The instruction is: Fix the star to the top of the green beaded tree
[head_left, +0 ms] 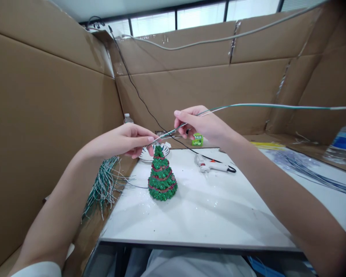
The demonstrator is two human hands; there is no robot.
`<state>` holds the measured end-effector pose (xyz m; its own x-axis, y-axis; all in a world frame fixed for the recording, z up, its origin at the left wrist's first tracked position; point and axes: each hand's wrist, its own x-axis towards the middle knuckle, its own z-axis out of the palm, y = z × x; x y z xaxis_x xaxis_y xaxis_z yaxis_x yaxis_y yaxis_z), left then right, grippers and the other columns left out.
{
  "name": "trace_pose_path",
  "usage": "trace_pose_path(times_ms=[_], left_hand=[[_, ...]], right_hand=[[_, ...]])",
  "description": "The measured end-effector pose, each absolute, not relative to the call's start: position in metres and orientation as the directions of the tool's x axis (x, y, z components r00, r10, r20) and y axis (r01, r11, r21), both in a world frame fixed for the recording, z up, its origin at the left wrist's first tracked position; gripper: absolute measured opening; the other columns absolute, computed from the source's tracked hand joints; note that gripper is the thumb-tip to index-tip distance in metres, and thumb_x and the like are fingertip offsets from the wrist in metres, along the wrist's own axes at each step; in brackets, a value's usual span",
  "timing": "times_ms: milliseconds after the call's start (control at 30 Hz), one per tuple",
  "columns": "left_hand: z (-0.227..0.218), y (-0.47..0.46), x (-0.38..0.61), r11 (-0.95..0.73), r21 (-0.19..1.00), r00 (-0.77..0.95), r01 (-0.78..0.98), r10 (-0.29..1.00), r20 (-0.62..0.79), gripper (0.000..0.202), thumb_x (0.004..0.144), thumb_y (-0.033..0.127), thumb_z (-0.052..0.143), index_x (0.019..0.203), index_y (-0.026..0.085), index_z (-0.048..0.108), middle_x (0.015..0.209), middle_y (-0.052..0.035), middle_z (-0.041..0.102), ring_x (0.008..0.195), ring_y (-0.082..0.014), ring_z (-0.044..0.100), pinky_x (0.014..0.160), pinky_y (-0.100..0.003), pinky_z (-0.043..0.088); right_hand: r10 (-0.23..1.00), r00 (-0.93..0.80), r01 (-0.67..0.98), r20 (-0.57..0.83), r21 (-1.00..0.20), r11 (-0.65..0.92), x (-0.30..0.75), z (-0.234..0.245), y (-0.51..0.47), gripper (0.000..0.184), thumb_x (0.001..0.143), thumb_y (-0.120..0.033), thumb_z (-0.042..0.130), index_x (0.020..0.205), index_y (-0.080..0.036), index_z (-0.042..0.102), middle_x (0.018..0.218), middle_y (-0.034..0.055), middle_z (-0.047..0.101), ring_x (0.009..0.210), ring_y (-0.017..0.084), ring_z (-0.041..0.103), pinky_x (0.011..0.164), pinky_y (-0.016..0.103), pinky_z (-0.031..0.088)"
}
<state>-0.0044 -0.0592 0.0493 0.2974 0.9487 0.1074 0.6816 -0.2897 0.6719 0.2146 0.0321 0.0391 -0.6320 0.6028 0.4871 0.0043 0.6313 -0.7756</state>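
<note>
Long thin green and white wires (248,105) run from my left hand through my right hand and out to the right edge. My left hand (129,140) is closed in a pinch on their left end, right at the top of a small green Christmas tree (162,177). Whether it also touches the tree's tip is hidden. My right hand (200,122) pinches the wires a little higher and further right. The tree stands upright on the white table, glittery, with red bands wound around it.
A white glue gun (212,164) lies right of the tree, a green packet (197,139) behind it. A striped plate (145,154) sits behind the tree. Bundled green and white wires (103,184) lie left; dark wires (320,173) and a water bottle (344,142) are right. Cardboard walls (190,88) surround the table.
</note>
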Motion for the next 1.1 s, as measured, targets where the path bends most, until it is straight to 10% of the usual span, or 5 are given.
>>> trace_pose_path(times_ms=[733, 1100], left_hand=[[0.049, -0.063, -0.001, -0.304, 0.564, 0.288, 0.768, 0.950, 0.120, 0.036, 0.084, 0.041, 0.052, 0.111, 0.023, 0.069, 0.083, -0.0046, 0.069, 0.049, -0.0084, 0.049, 0.044, -0.022, 0.039], [0.035, -0.052, -0.001, -0.335, 0.240, 0.178, 0.911, 0.846, 0.503, 0.028, 0.078, 0.034, 0.059, 0.098, 0.020, 0.071, 0.078, -0.0020, 0.067, 0.066, -0.0124, 0.056, 0.063, -0.025, 0.045]], right_hand=[[0.618, -0.631, 0.096, 0.469, -0.743, 0.662, 0.199, 0.019, 0.022, 0.027, 0.083, -0.042, 0.060, 0.072, -0.018, 0.060, 0.062, -0.0001, 0.055, 0.050, 0.006, 0.043, 0.042, 0.022, 0.029], [0.654, -0.583, 0.189, 0.482, -0.703, 0.686, 0.199, 0.016, 0.022, 0.036, 0.084, -0.035, 0.056, 0.054, -0.017, 0.046, 0.053, -0.0015, 0.043, 0.048, 0.007, 0.033, 0.045, 0.024, 0.022]])
